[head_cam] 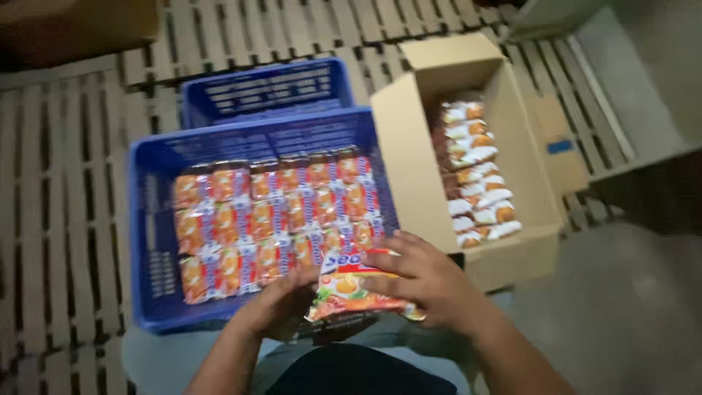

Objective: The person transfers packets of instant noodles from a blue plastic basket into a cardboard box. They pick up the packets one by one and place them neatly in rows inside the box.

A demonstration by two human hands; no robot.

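Noodle packet (pixel 356 289) gripped between both hands, left hand (pixel 281 303) under its edge, right hand (pixel 431 281) closed over top, at near rim of blue crate (pixel 150 241) of packets, cardboard box (pixel 409 139) just right.

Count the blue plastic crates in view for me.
2. The front blue plastic crate, lined with rows of orange packets, sits left of the open cardboard box. The second blue plastic crate stands right behind it, partly hidden.

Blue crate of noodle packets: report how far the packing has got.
Done: three rows of packets line the blue crate. In hand: both the left hand and right hand hold one noodle packet at the crate's near edge. Left: more packets sit in the cardboard box.
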